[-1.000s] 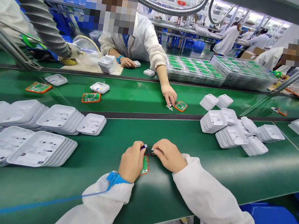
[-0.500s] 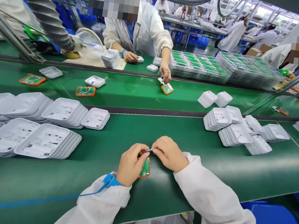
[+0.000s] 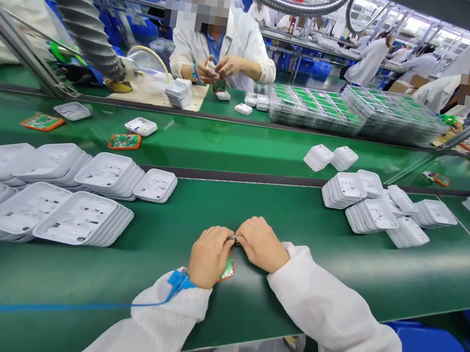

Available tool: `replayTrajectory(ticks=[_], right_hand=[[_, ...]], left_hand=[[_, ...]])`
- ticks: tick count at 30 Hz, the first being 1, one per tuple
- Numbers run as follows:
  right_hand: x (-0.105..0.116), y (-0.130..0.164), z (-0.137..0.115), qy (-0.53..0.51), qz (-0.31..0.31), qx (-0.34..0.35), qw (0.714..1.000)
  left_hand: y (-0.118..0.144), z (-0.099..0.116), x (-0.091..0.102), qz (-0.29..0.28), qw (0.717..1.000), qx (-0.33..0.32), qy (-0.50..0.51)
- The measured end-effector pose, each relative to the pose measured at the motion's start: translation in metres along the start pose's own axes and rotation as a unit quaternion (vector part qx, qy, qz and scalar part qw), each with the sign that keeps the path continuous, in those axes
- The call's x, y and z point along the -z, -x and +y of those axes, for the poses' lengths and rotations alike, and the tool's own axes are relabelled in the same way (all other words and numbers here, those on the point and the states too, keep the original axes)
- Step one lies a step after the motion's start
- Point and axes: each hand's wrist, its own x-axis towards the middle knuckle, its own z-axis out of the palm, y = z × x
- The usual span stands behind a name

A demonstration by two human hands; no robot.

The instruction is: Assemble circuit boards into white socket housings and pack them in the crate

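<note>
My left hand [image 3: 209, 253] grips a small green circuit board with an orange rim [image 3: 228, 270], held just above the green table mat [image 3: 297, 232] near its front edge. My right hand [image 3: 261, 243] meets it fingertip to fingertip and pinches a small part [image 3: 234, 238] at the board's top edge. Most of the board is hidden under my left fingers. A blue wrist strap [image 3: 179, 279] with a blue cord sits on my left wrist.
Stacks of white plastic covers lie to the left [image 3: 55, 196] and to the right [image 3: 372, 205]. Boards in orange frames [image 3: 124, 140] and white covers ride the belt behind. A person across the belt [image 3: 216, 67] holds a board; trays of boards [image 3: 315, 108] stand beside.
The person opposite has pulled a board from the belt up to the chest. My hands have stayed together on the board, closing slightly over it.
</note>
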Motion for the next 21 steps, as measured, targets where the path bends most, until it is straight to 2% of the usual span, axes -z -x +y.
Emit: replayTrajectory(ticks=[2, 4, 7, 10, 13, 15, 17, 19, 21], right_hand=[[0.000, -0.008, 0.007, -0.010, -0.001, 0.001, 1.000], [0.006, -0.013, 0.017, -0.027, 0.036, -0.023, 0.999], [0.015, -0.016, 0.027, -0.005, 0.076, -0.107, 0.991], [0.015, -0.015, 0.021, 0.055, 0.008, -0.195, 0.979], [0.005, -0.017, 0.002, 0.104, -0.059, -0.226, 0.967], [-0.001, -0.020, -0.011, 0.122, -0.075, -0.223, 0.964], [-0.004, -0.023, -0.020, 0.131, -0.083, -0.218, 0.963], [-0.005, -0.023, -0.025, 0.138, -0.092, -0.217, 0.962], [-0.004, -0.021, -0.027, 0.151, -0.096, -0.219, 0.959]], left_hand=[[-0.011, -0.007, 0.010, -0.047, 0.998, 0.019, -0.028], [-0.028, -0.018, 0.030, -0.066, 0.991, 0.047, -0.110], [-0.056, -0.043, 0.065, -0.017, 0.962, 0.121, -0.244], [-0.078, -0.070, 0.086, 0.007, 0.933, 0.191, -0.304], [-0.086, -0.084, 0.087, 0.008, 0.919, 0.215, -0.331], [-0.083, -0.078, 0.081, 0.013, 0.916, 0.213, -0.340], [-0.071, -0.061, 0.070, 0.023, 0.917, 0.186, -0.353], [-0.054, -0.036, 0.057, 0.022, 0.928, 0.125, -0.352], [-0.035, -0.013, 0.042, -0.009, 0.949, 0.061, -0.309]])
